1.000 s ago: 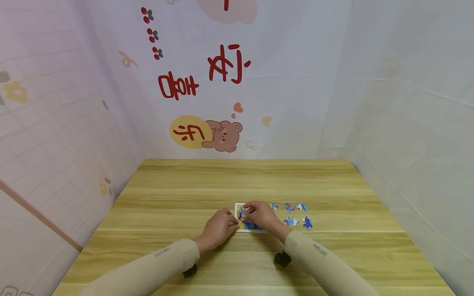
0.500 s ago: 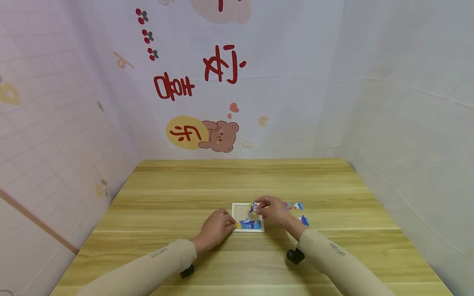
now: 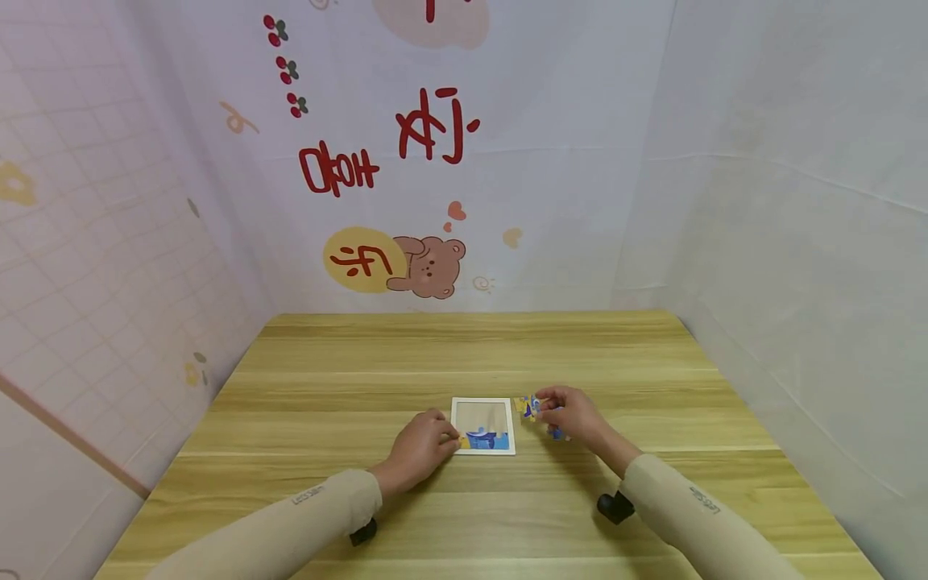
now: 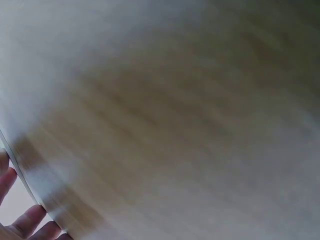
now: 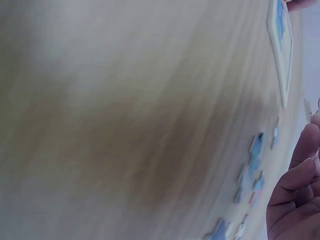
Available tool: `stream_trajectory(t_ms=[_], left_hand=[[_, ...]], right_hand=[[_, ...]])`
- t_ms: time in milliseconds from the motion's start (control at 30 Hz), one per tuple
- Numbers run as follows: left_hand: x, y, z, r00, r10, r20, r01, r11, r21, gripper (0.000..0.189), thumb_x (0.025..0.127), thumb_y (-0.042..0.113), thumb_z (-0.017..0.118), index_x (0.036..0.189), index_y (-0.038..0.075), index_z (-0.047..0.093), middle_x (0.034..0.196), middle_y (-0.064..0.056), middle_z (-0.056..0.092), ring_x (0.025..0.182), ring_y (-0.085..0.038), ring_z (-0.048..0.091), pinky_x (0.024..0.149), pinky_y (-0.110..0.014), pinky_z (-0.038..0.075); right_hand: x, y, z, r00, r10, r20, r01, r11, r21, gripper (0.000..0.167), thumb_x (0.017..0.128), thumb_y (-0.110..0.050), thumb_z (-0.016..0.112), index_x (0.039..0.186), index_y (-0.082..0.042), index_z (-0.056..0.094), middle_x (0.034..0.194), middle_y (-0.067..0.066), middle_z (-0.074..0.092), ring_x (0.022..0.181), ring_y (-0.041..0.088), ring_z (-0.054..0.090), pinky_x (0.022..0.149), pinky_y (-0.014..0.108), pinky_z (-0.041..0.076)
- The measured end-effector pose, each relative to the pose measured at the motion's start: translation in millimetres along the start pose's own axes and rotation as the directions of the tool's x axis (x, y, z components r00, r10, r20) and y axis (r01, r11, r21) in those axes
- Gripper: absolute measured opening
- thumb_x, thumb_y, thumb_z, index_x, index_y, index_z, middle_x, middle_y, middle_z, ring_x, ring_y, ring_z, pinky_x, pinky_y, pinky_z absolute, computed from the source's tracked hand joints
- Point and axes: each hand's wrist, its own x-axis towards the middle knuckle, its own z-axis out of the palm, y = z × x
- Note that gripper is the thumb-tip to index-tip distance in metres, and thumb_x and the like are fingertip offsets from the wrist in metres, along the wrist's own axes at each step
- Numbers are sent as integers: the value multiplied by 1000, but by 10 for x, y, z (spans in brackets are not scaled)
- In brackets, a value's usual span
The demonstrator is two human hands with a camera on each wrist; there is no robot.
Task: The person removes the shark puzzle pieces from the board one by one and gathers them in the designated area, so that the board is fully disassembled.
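My left hand [image 3: 416, 451] rests at the lower left edge of a white puzzle frame [image 3: 511, 427], fingertips at its border. Blue and yellow puzzle pieces [image 3: 487, 440] fill the frame's near side; its far part shows a bare backing. Right of the frame, my right hand [image 3: 576, 415] pinches a yellow and blue jigsaw piece [image 3: 534, 406] between thumb and fingers. In the right wrist view the held piece [image 5: 307, 111] shows only as a thin edge at the fingertips. The left wrist view shows left fingers [image 4: 31, 220] against the table.
Loose jigsaw pieces lie on the wooden table [image 3: 362, 354] right of the frame, mostly hidden under the right hand; one blue piece [image 3: 558, 433] shows below it. Several loose pieces [image 5: 256, 152] appear in the right wrist view. Fabric walls [image 3: 551, 177] stand around the table.
My right hand has lifted the yellow and blue jigsaw piece from over the frame and carried it right, past the frame's edge. The left hand stays at the frame.
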Motion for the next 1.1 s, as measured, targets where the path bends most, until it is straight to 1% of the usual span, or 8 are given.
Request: stream_trajectory(t_ms=[67, 133, 233, 400, 533, 767, 933, 1100], left_hand=[[-5, -2, -2, 1000, -3, 0, 3, 1000, 2, 9, 90, 18, 73, 92, 11, 78, 95, 1, 60, 88, -18, 57, 79, -40, 50], [-6, -3, -4, 1000, -7, 1, 7, 1000, 1, 9, 90, 18, 73, 92, 11, 78, 95, 1, 60, 88, -18, 57, 80, -40, 50], [-3, -5, -3, 1000, -13, 2, 13, 1000, 2, 9, 89, 18, 74, 92, 11, 78, 95, 0, 60, 88, -19, 57, 80, -40, 50], [1, -6, -1, 1000, -10, 4, 10, 1000, 3, 8, 89, 18, 74, 91, 11, 78, 95, -1, 60, 89, -20, 58, 80, -41, 50], [4, 0, -6, 1000, -7, 3, 7, 1000, -1, 9, 89, 17, 74, 92, 10, 78, 95, -1, 60, 89, -20, 58, 80, -41, 50], [6, 11, -14, 1000, -3, 5, 3, 1000, 0, 8, 89, 17, 74, 91, 10, 78, 95, -1, 59, 88, -19, 58, 79, -40, 50], [6, 18, -18, 1000, -1, 6, 1, 1000, -5, 8, 90, 17, 74, 91, 10, 78, 94, 0, 59, 87, -19, 57, 79, -39, 50], [7, 22, -24, 1000, -8, 13, 8, 1000, -7, 9, 90, 18, 73, 92, 10, 78, 94, 0, 59, 88, -18, 57, 80, -40, 50]], right_hand=[[-17, 23, -2, 1000, 8, 1, -8, 1000, 1, 33, 87, 4, 69, 119, 5, 64, 88, 8, 62, 69, 22, 61, 59, 32, 53], [-30, 51, 10, 1000, 0, 12, 0, 1000, 4, 32, 86, 5, 70, 118, 6, 64, 86, 8, 62, 67, 20, 60, 57, 29, 51], [-42, 82, 47, 999, -34, 30, 34, 999, 5, 31, 84, 8, 70, 115, 9, 65, 83, 7, 63, 66, 16, 58, 57, 26, 50], [-62, 104, 115, 996, -65, 62, 65, 998, 4, 31, 81, 9, 68, 112, 10, 64, 82, 8, 63, 65, 13, 57, 57, 26, 51], [-79, 105, 153, 996, -61, 72, 62, 998, -17, 30, 81, 10, 67, 111, 10, 64, 82, 9, 64, 64, 13, 58, 57, 27, 51], [-84, 107, 184, 998, -46, 51, 52, 992, -119, 27, 83, 4, 72, 109, 4, 67, 80, 3, 66, 61, 12, 59, 55, 27, 50], [-92, 104, 188, 998, -55, 42, 60, 989, -136, 27, 81, 3, 74, 107, 4, 68, 81, 4, 67, 61, 12, 59, 55, 27, 50], [-87, 87, 190, 999, -27, 19, 30, 988, -152, 27, 81, 4, 74, 108, 2, 69, 81, 3, 66, 62, 13, 60, 56, 27, 50]])
